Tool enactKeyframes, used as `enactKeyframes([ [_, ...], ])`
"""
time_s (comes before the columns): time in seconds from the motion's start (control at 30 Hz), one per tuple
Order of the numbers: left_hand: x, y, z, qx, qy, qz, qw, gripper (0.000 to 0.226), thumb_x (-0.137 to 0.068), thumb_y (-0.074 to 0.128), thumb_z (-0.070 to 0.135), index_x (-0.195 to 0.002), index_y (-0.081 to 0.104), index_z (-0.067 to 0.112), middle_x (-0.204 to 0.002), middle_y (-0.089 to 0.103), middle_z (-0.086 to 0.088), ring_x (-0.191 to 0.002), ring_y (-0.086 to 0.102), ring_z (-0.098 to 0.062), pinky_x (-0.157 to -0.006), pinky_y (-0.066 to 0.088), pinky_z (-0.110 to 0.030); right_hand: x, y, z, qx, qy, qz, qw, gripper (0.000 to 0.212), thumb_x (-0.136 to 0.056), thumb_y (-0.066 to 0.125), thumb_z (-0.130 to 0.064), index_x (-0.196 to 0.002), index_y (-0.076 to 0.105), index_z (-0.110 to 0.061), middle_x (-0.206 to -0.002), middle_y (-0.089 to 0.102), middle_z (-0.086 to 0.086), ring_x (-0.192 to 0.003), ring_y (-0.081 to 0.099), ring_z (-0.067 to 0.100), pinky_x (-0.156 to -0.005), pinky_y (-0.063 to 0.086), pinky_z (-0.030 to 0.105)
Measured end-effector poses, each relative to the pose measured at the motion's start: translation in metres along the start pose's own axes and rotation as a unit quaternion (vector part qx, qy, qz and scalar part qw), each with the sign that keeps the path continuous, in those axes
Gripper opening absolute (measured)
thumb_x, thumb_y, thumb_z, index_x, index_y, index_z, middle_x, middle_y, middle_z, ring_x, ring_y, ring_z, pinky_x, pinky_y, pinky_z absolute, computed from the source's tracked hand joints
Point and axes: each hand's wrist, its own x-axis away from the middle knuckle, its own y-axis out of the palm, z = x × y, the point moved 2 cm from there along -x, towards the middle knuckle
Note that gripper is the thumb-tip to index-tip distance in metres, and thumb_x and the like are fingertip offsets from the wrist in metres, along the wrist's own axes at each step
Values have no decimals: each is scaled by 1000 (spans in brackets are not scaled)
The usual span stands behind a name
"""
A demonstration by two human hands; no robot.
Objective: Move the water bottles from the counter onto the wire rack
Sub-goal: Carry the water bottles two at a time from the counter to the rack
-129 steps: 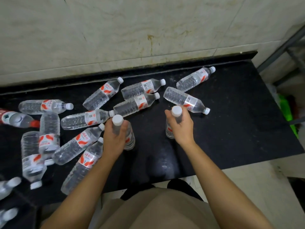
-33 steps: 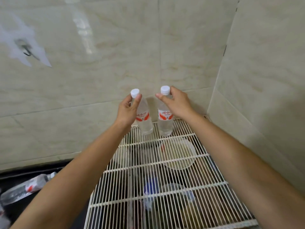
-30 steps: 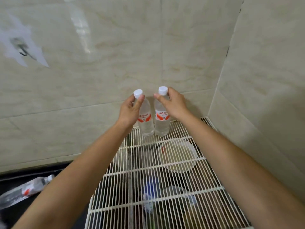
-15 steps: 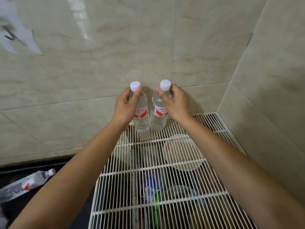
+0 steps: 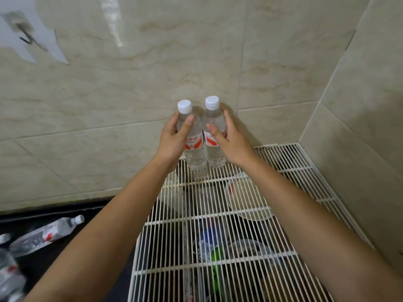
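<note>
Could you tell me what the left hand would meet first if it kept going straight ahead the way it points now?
Probably the tiled wall: the left hand holds its bottle upright at the wire rack's back edge. The gap behind is unclear.

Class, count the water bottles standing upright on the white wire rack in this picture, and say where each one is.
2. The left bottle stands at the back of the wire rack by the wall, in the left hand; the right bottle stands against it, in the right hand.

Head camera looks down, close, over the wire rack [image 5: 229, 223].
</note>
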Motion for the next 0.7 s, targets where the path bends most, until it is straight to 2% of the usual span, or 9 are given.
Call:
enactKeyframes([
  [0.1,0,-2,2,-16,4,0,1000,36,-99,61,34,-134,60,26,-125,70,7,-116,67,-11,-98,55,-37,-2,2,1,2,4,13,1000,83,-84,40,-87,-153,18,-47,-156,45,-3,-133,54,23,-109,43,56],
  [0.17,0,-4,6,-75,17,-6,997,39,-99,59,42,-134,60,26,-123,70,7,-116,66,-9,-96,54,-32,0,-2,0,-13,13,-1,1000,89,-80,41,-91,-154,14,-49,-158,42,-5,-138,49,22,-111,41,57],
  [0.2,-1,-6,9,-130,25,-1,991,44,-97,57,52,-135,59,30,-126,67,3,-121,62,-14,-100,52,-35,1,-4,-1,-21,21,-10,999,92,-79,41,-92,-154,9,-51,-162,37,-6,-143,45,22,-114,38,58],
  [0.3,8,-17,16,-285,22,50,957,59,-98,43,62,-151,38,38,-147,35,-13,-143,28,-27,-120,26,-44,16,-12,-4,0,37,-11,999,90,-88,38,-83,-155,-12,-49,-170,8,-5,-153,24,26,-120,23,62],
  [0.37,35,-29,23,-325,52,90,940,64,-100,40,59,-157,27,32,-157,23,-12,-149,15,-26,-122,20,-44,32,-15,-4,19,27,34,999,85,-94,37,-75,-156,-12,-44,-171,3,-1,-154,20,27,-120,23,61],
  [0.43,74,-42,21,-419,98,120,895,66,-100,38,58,-157,28,26,-161,23,-12,-151,13,-27,-123,20,-47,54,-13,-5,75,-33,101,992,77,-102,39,-60,-161,0,-31,-170,7,5,-153,20,26,-121,26,50],
  [0.5,115,-56,8,-503,107,132,847,65,-101,34,57,-156,32,22,-163,25,-14,-153,13,-30,-122,18,-50,75,-1,-5,140,-149,142,969,70,-105,42,-47,-161,14,-18,-167,13,15,-152,21,27,-121,23,40],
  [0.6,181,-75,-16,-562,51,160,810,64,-101,34,55,-154,35,20,-163,25,-17,-153,15,-33,-121,19,-51,99,38,-1,181,-251,85,947,71,-103,42,-49,-161,15,-17,-167,8,19,-155,12,33,-126,12,46],
  [0.7,247,-94,-38,-572,-29,201,795,66,-100,32,56,-154,36,18,-165,22,-14,-154,13,-32,-122,18,-51,117,76,-11,217,-248,-12,944,75,-103,34,-57,-162,4,-21,-169,-8,17,-157,-9,30,-126,-5,47],
])
